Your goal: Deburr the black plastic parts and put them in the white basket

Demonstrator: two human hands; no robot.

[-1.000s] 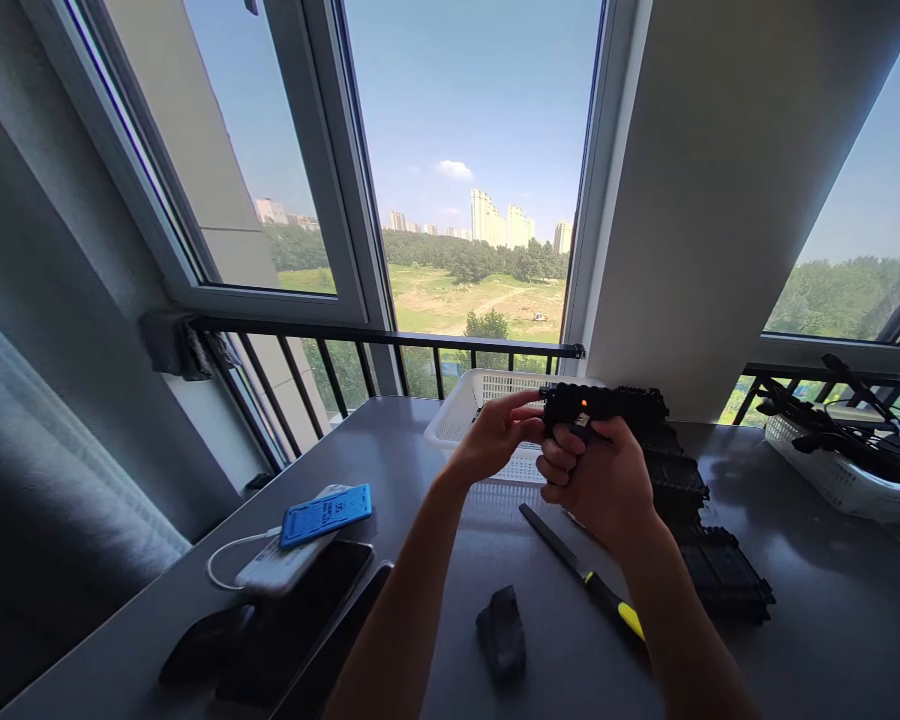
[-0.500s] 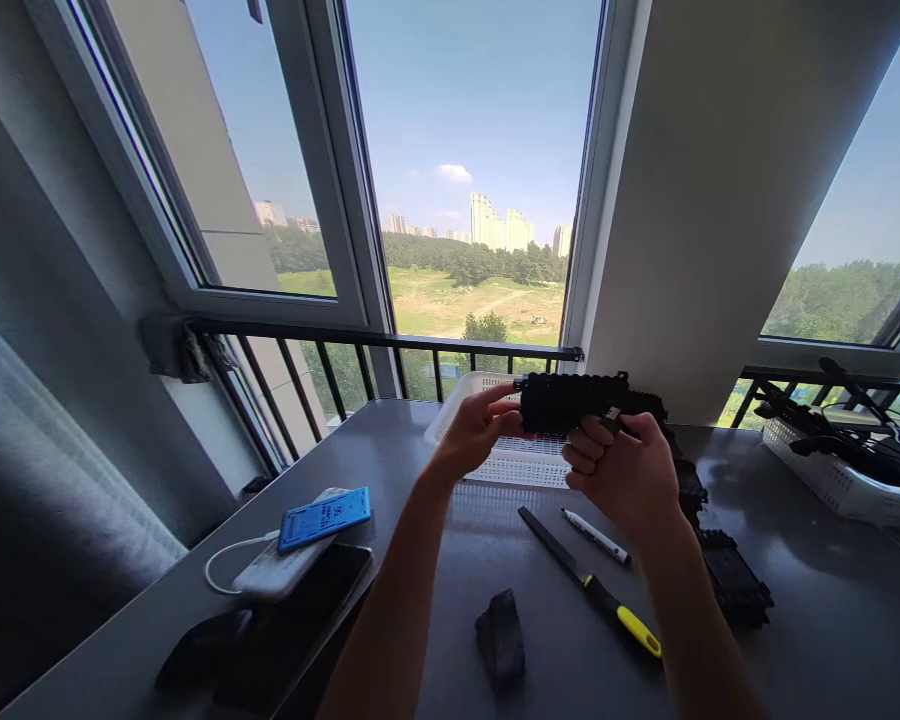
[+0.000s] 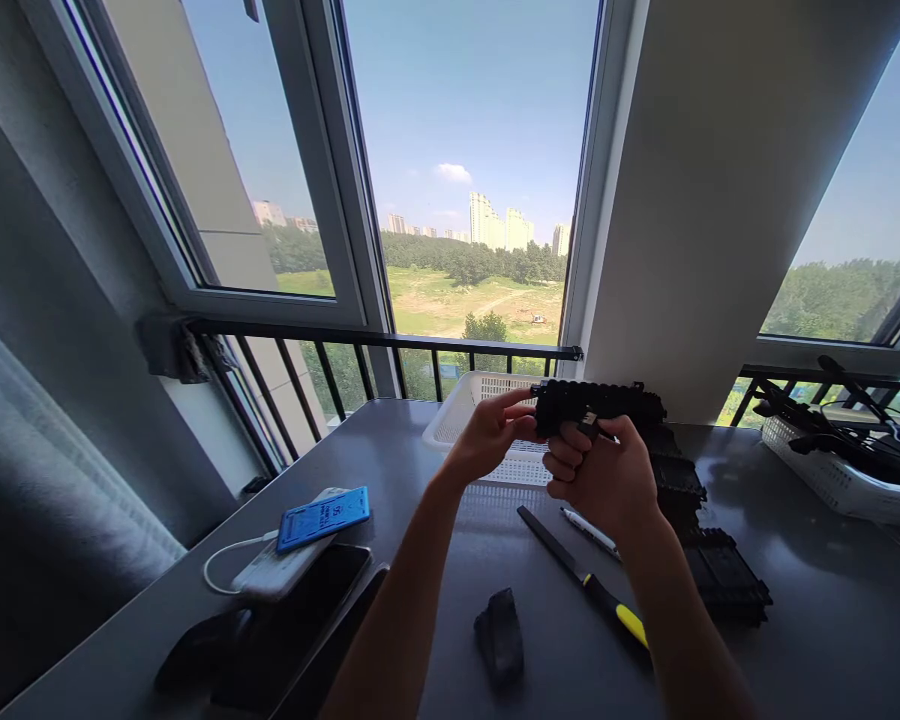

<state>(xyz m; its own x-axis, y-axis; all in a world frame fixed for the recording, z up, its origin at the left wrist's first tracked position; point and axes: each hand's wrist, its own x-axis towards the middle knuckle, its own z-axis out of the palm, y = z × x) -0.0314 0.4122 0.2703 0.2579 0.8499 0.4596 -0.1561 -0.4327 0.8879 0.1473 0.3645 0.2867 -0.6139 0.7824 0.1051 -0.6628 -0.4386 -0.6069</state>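
Note:
My left hand (image 3: pixel 487 435) grips the left end of a black ridged plastic part (image 3: pixel 592 397), with the index finger at its top corner and the thumb lower down. The part is held level above the table. Curled fingers close my right hand (image 3: pixel 600 465) just below it, around a small object with a pale tip (image 3: pixel 589 420) that lies against the part. What that object is cannot be made out. Beneath my hands on the table are a file (image 3: pixel 555 545) with a black and yellow handle, a white marker (image 3: pixel 589 530) and a dark, lumpy block (image 3: pixel 500 637).
Behind my hands stands a white perforated basket (image 3: pixel 450 425). More black plastic parts (image 3: pixel 727 575) lie right of my right arm. A second basket (image 3: pixel 832 480) holds black items at far right. Left are a blue-screened device (image 3: pixel 324 518), a phone (image 3: pixel 337 575) and a mouse (image 3: pixel 202 645).
Both hands and the black plastic part have shifted slightly, the left hand to the right and the right hand to the left along the part. The things on the table stay put.

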